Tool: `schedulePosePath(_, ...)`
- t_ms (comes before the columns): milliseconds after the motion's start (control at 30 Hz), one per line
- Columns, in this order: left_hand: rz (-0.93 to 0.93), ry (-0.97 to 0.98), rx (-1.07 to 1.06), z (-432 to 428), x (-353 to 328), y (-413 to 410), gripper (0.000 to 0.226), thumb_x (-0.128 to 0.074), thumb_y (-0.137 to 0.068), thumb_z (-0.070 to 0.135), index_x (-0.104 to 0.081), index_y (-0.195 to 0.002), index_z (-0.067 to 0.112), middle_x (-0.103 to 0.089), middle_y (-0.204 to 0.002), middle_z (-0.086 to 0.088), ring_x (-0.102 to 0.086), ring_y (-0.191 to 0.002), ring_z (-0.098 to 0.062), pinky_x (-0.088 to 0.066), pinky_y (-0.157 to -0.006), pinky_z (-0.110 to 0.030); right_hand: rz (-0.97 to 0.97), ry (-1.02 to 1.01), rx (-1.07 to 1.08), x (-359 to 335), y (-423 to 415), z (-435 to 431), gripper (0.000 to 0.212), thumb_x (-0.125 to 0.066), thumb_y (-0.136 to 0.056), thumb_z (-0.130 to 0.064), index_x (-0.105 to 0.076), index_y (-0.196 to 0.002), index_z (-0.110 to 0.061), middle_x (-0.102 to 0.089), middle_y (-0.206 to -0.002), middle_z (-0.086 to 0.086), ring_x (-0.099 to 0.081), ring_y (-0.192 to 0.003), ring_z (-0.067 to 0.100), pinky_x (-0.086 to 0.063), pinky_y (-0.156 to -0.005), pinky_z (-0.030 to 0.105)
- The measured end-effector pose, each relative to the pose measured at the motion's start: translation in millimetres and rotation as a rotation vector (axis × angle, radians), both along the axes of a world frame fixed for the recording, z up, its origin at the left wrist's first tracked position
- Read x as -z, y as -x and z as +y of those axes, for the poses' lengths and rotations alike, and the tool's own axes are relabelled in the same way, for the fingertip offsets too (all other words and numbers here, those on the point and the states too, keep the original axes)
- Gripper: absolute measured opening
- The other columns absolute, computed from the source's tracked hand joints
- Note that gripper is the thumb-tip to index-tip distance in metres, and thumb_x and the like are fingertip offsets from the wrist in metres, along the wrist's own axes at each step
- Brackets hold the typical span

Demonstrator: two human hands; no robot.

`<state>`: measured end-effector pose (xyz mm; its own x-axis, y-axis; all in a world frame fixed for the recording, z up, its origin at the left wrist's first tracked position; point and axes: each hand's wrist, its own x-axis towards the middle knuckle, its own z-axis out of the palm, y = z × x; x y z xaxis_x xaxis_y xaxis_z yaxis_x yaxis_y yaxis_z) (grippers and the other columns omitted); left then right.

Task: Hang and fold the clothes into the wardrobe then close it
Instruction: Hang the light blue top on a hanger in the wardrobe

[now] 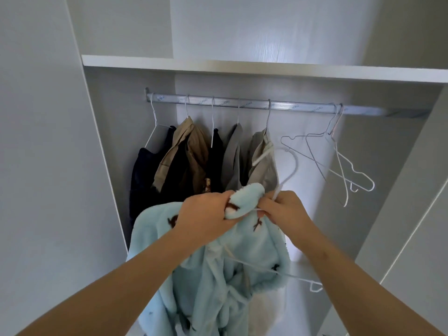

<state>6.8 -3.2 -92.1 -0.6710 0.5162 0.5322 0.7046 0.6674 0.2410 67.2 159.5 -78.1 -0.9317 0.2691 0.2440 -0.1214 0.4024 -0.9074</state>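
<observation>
Wardrobe [106,141]: open in front of you; one white shelf [242,69] runs across it above a metal rail [242,104].
Hung clothes: five pieces on wire hangers along the left and middle of the rail, packed close: navy [145,170], tan [186,146], dark [217,151], grey [234,154], beige [263,161].
Spare hangers [339,161]: two bare ones hooked side by side on the right part of the rail, tilted and crossing each other, apart from the beige piece.
Blue fleece [218,287]: in your hands, below the rail and in front of the hung clothes, not on the rail. Most of it hangs down between your forearms; small brown figures show on the pile.
White hanger [295,166]: partly inside the blue fleece. Its hook stands free above your right hand, clear of the rail; one arm end pokes out of the fleece at lower right.
Left grip [206,214]: fingers curled round a bunched fold at the top of the blue fleece.
Right grip [283,209]: fingers pinch the white hanger's neck just under the hook, touching the same fold.
Spacing: your two hands sit near each other, with the fold between them.
</observation>
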Motion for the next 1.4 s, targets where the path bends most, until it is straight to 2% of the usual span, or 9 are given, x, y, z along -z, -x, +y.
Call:
schedulePosePath(200,-0.060,-0.427,-0.172,-1.1,-11.0,16.9,0.032,-0.057,-0.085,0.046,-0.062,-0.109,0.025,-0.068,-0.088,0.003,-0.063,-0.084,-0.021,-0.041,-0.070,-0.026,0.588,-0.224,0.216,3.3,-12.8,5.1,0.024,-0.062,-0.077,-0.021,-0.047,-0.077,-0.039,-0.050,-0.075,-0.018,-0.046,-0.072,-0.001,-0.037,-0.067,0.007)
schedulePosePath(333,-0.094,-0.652,-0.178,-11.5,-35.9,21.2,0.029,-0.061,-0.080,0.052,-0.065,-0.095,0.027,-0.054,-0.067,0.022,-0.054,-0.067,-0.001,-0.041,-0.062,-0.022,-0.212,-0.247,-0.067,30.0,-11.2,22.8,0.031,-0.065,-0.082,-0.027,-0.044,-0.060,-0.023,-0.047,-0.054,-0.014,-0.042,-0.051,0.000,-0.035,-0.056,0.019)
schedulePosePath(433,-0.165,-0.746,-0.080,-18.8,-52.6,18.0,0.025,-0.065,-0.070,0.059,-0.061,-0.082,0.038,-0.058,-0.072,0.023,-0.056,-0.072,0.005,-0.044,-0.064,-0.015,-0.342,-0.236,0.232,50.8,-5.8,25.4,0.033,-0.073,-0.077,-0.035,-0.052,-0.097,-0.020,-0.054,-0.095,0.000,-0.054,-0.086,0.016,-0.042,-0.075,0.027)
schedulePosePath(533,-0.216,-0.829,-0.027,-25.5,-63.6,14.5,0.016,-0.071,-0.073,0.050,-0.057,-0.075,0.044,-0.063,-0.072,0.024,-0.060,-0.073,0.006,-0.045,-0.062,-0.012,-0.493,0.107,0.277,57.0,-3.6,12.7,0.092,-0.076,-0.073,-0.040,-0.021,-0.145,-0.022,-0.029,-0.143,0.009,-0.040,-0.125,0.030,-0.042,-0.093,0.041)
schedulePosePath(667,-0.267,-0.951,0.087,-31.3,-69.0,11.6,0.015,-0.072,-0.076,0.033,-0.059,-0.075,0.041,-0.063,-0.067,0.035,-0.059,-0.067,0.016,-0.044,-0.053,-0.001,-0.764,0.578,0.044,62.8,5.1,-6.4,0.057,-0.071,-0.079,-0.027,-0.041,-0.127,-0.021,-0.047,-0.117,0.007,-0.048,-0.107,0.029,-0.050,-0.086,0.044)
schedulePosePath(833,-0.203,-0.945,0.113,-44.4,-71.6,13.4,0.020,-0.072,-0.078,0.028,-0.059,-0.074,0.042,-0.061,-0.066,0.038,-0.058,-0.067,0.018,-0.042,-0.054,0.001,-0.639,0.891,-0.026,68.6,16.9,-17.6,0.008,-0.057,-0.087,0.001,-0.062,-0.091,0.004,-0.070,-0.076,0.019,-0.067,-0.067,0.031,-0.058,-0.052,0.037)
schedulePosePath(1067,-0.193,-0.802,-0.017,-78.8,-49.9,24.9,0.015,-0.073,-0.077,0.029,-0.061,-0.083,0.034,-0.060,-0.073,0.029,-0.057,-0.066,0.012,-0.042,-0.059,-0.007,-0.357,1.090,0.020,56.4,28.0,6.0,0.020,-0.046,-0.097,-0.017,-0.062,-0.094,-0.005,-0.071,-0.069,0.012,-0.068,-0.059,0.025,-0.056,-0.045,0.033)
schedulePosePath(1233,-0.164,-0.690,-0.119,-111.9,-40.3,35.7,0.020,-0.075,-0.076,0.022,-0.058,-0.073,0.033,-0.056,-0.068,0.024,-0.050,-0.064,0.008,-0.037,-0.054,-0.010,-0.464,1.036,-0.040,49.2,19.6,25.3,0.021,-0.056,-0.086,-0.018,-0.068,-0.088,-0.001,-0.072,-0.080,0.017,-0.070,-0.066,0.029,-0.059,-0.057,0.039)
schedulePosePath(1400,-0.188,-0.490,-0.122,-127.1,-35.2,39.8,0.033,-0.078,-0.073,0.019,-0.055,-0.064,0.040,-0.055,-0.051,0.027,-0.052,-0.054,0.007,-0.036,-0.046,0.002,-0.431,1.107,-0.142,41.3,13.9,50.7,0.073,-0.044,-0.079,-0.066,-0.075,-0.095,-0.002,-0.068,-0.108,0.020,-0.068,-0.090,0.039,-0.056,-0.071,0.052)
